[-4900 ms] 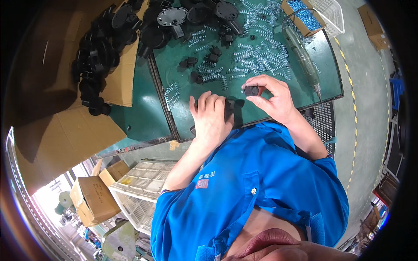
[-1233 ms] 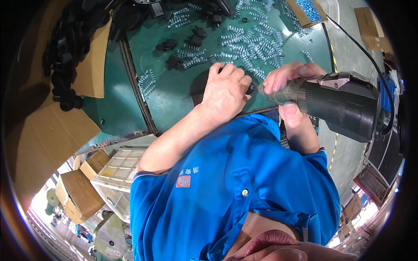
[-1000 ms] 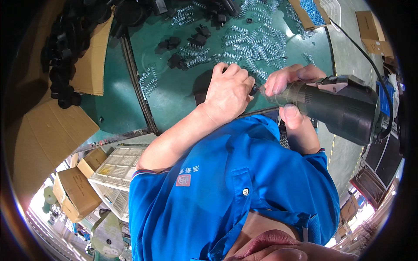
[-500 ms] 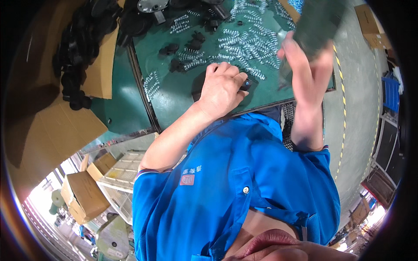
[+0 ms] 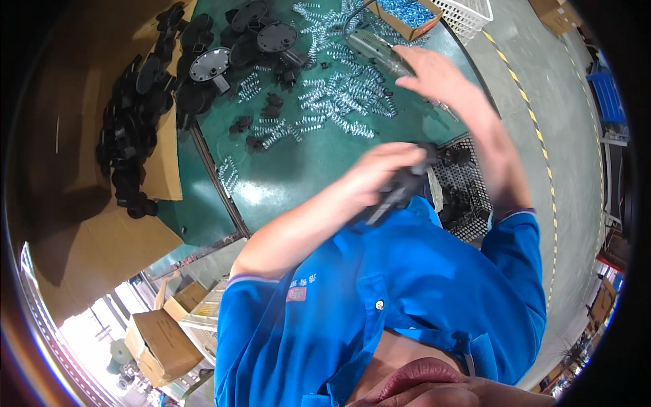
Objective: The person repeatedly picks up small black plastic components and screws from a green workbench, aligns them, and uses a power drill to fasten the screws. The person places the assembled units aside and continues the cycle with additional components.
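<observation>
Left hand grip pinches a small black plastic part, judged light and rigid; right hand spread above the counter

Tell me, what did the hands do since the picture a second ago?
The right hand swung the power screwdriver up and away and set it on the green table among the springs; it now rests by the tool. The left hand lifted the black part off the table toward the body, still gripping it. The springs, black discs and cardboard box stayed put.
</observation>
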Motion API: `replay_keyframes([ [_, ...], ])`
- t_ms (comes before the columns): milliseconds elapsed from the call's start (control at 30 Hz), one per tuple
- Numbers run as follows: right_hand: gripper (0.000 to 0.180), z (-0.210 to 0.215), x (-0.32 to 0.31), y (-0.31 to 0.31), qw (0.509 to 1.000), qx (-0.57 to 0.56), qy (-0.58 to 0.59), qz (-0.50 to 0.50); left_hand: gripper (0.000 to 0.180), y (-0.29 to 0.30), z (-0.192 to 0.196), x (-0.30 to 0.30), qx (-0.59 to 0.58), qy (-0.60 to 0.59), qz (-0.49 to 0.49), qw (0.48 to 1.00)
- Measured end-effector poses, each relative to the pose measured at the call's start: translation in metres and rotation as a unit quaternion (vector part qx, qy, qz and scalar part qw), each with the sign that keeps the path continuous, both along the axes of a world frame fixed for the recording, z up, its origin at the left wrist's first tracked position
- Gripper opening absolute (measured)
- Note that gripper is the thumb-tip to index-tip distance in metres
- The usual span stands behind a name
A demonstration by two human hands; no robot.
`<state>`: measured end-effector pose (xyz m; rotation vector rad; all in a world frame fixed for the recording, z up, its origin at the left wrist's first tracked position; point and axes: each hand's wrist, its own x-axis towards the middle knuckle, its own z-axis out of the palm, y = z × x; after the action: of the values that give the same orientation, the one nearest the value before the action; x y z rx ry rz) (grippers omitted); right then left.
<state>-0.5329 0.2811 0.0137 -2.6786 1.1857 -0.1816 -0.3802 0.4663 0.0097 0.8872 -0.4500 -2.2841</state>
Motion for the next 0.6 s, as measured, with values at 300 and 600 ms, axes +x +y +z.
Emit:
replay_keyframes([
  [300,0.019,0.057,-0.027,-0.039,0.99,-0.135,0.015,-0.047,0.047,0.001,0.014,-0.072,-0.478,-0.306,-0.127,0.813],
  [600,0.017,0.006,0.022,-0.133,0.982,-0.053,0.149,-0.1,0.032,0.02,0.024,0.018,-0.551,-0.368,-0.07,0.746],
])
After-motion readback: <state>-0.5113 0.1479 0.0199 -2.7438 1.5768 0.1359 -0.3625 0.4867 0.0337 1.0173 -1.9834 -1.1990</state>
